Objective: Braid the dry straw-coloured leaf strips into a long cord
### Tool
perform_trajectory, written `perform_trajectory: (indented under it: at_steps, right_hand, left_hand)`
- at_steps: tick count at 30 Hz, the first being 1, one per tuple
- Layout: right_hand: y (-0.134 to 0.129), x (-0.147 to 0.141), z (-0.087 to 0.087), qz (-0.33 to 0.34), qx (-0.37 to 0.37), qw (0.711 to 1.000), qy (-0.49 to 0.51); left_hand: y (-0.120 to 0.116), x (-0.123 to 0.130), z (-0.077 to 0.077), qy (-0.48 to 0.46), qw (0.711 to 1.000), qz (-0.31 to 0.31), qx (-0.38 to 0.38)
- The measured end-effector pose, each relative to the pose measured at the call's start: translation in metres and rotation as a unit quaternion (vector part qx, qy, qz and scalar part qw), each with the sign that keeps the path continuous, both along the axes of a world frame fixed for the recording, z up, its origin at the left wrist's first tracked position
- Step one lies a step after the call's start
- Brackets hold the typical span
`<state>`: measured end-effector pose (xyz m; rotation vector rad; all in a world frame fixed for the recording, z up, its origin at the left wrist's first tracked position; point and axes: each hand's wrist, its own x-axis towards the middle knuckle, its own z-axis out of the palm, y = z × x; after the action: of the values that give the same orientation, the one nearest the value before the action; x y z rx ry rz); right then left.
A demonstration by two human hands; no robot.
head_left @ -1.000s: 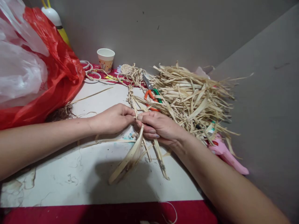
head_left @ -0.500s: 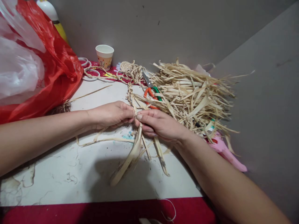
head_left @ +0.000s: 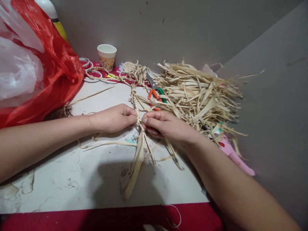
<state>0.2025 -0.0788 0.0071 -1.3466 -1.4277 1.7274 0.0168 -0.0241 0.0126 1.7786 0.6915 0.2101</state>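
A braid of pale dried leaf strips (head_left: 134,98) runs from the back of the white board toward me. At its near end my left hand (head_left: 117,119) pinches the strips between thumb and forefinger. Close beside it on the right, my right hand (head_left: 161,125) is also closed in a pinch on the strips, with a small gap between the hands. Below them, loose strip ends (head_left: 136,163) fan out over the board toward me. Scissors (head_left: 155,93) with orange and green handles lie just beyond my right hand, partly under stray strips.
A heap of dried strips (head_left: 199,93) fills the back right, with a pink object (head_left: 237,160) at its near edge. A paper cup (head_left: 106,57) and white rings (head_left: 93,76) stand at the back. A red plastic bag (head_left: 64,70) takes up the left. Walls close off the back and right.
My hands have drawn slightly apart at the braid's end, baring the crossing strips between them. The long loose end has swung right, and another strip end beneath my right hand has shifted right.
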Motion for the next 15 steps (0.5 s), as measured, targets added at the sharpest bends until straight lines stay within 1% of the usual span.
perform_trajectory:
  at_steps: [3,5,8,11,15]
  right_hand:
    - [0.0,-0.005,0.004,-0.034,-0.064,0.996,0.055]
    - [-0.002,-0.01,0.008,-0.06,-0.095,0.991,0.072]
    - [-0.007,-0.018,0.011,-0.093,-0.12,0.985,0.085]
    - [-0.012,-0.026,0.01,-0.1,-0.123,0.984,0.082]
    - [-0.017,-0.033,0.005,-0.117,-0.073,0.99,0.021]
  left_hand:
    - [0.0,0.0,-0.002,0.007,0.999,-0.015,0.051]
    - [-0.001,0.0,-0.003,0.004,0.997,-0.014,0.081]
    - [-0.004,0.001,-0.003,-0.002,0.996,-0.004,0.094]
    - [-0.007,0.002,-0.003,-0.017,0.997,-0.003,0.075]
    - [-0.008,0.001,-0.003,-0.04,0.998,-0.006,0.057]
